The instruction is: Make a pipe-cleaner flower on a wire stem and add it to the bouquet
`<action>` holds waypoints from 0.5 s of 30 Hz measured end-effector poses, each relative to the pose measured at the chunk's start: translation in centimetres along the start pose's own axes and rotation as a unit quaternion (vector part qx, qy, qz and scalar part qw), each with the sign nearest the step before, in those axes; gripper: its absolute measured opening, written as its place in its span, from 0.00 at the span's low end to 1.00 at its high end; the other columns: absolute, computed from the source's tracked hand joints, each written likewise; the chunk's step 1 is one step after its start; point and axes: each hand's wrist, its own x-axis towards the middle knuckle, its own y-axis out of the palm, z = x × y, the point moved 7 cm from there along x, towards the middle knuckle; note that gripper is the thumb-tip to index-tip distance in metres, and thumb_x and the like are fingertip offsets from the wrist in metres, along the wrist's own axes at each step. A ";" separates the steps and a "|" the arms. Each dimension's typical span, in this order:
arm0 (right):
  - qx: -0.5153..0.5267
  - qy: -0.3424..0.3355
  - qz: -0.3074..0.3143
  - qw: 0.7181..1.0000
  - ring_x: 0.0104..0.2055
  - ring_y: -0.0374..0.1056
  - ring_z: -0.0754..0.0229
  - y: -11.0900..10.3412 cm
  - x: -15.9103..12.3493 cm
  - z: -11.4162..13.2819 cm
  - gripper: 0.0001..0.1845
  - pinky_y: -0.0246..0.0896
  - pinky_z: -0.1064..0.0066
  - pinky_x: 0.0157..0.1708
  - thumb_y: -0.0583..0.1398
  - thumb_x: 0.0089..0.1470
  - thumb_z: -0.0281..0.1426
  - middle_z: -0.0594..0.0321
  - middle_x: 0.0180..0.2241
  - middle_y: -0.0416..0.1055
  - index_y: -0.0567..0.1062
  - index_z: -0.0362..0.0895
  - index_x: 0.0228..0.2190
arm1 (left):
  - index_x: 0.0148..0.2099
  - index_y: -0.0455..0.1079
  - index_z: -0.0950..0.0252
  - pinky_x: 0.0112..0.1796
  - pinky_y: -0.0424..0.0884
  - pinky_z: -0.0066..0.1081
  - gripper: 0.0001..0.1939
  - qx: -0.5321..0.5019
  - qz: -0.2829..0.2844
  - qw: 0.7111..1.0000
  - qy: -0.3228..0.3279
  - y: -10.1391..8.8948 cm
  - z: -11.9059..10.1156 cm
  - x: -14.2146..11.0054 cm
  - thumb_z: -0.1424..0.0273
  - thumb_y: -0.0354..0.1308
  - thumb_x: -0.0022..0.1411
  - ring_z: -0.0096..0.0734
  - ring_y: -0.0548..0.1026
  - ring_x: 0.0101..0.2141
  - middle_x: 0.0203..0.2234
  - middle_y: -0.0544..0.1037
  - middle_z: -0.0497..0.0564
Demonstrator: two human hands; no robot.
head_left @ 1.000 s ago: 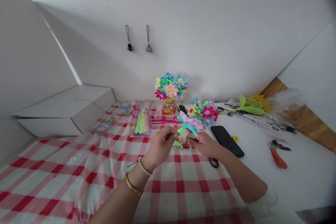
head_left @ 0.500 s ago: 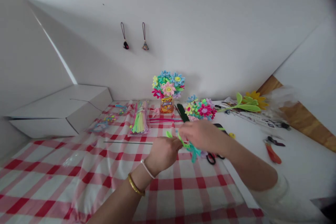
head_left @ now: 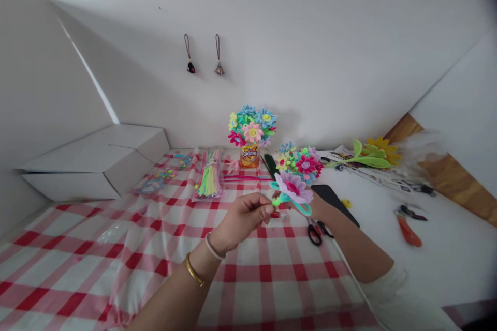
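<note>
My left hand is closed, thumb and forefinger pinching the bright green base of a pipe-cleaner flower. The flower has lilac petals, a deep pink centre and turquoise loops beneath, and its face is turned to the right. Behind it is my right hand, mostly covered by the petals, so its fingers do not show. A small red and clear item lies on the cloth just below the flower. Black-handled scissors rest close under my right forearm.
A bouquet stands in an orange-labelled container by the wall. Nearby are a pack of pipe cleaners, dark green stems, more flowers, a black phone-like slab, orange-handled pliers and a white box.
The flower has turned from facing down to showing its lilac petals. My right hand has moved from above it to behind it. A thin dark stick no longer shows on the cloth.
</note>
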 end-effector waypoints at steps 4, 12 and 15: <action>0.011 0.020 0.044 0.999 0.31 0.65 0.60 1.2 -0.9 -0.3 0.07 0.61 0.67 0.33 0.58 0.49 0.35 0.63 0.28 0.71 0.73 0.44 0.28 | 0.25 0.64 0.69 0.16 0.47 0.21 0.14 -0.020 -0.028 0.999 -0.019 -0.2 -0.2 0.2 0.62 0.57 0.53 0.13 0.54 0.15 0.14 0.65 0.43; 0.392 0.051 0.017 0.919 0.32 0.66 0.63 3.9 -1.3 0.7 0.11 0.60 0.69 0.34 0.58 0.51 0.37 0.64 0.30 0.70 0.71 0.45 0.36 | 0.25 0.66 0.69 0.14 0.46 0.21 0.12 -0.119 -0.037 0.991 -0.056 0.3 -0.2 0.9 0.65 0.60 0.50 0.12 0.55 0.12 0.16 0.69 0.45; 0.431 0.039 -0.035 0.901 0.29 0.65 0.63 4.0 -0.6 0.9 0.09 0.59 0.70 0.31 0.59 0.50 0.37 0.64 0.25 0.69 0.72 0.43 0.31 | 0.25 0.68 0.70 0.14 0.45 0.21 0.10 -0.155 -0.035 0.986 -0.056 0.2 -0.4 1.1 0.67 0.61 0.50 0.12 0.56 0.12 0.16 0.69 0.45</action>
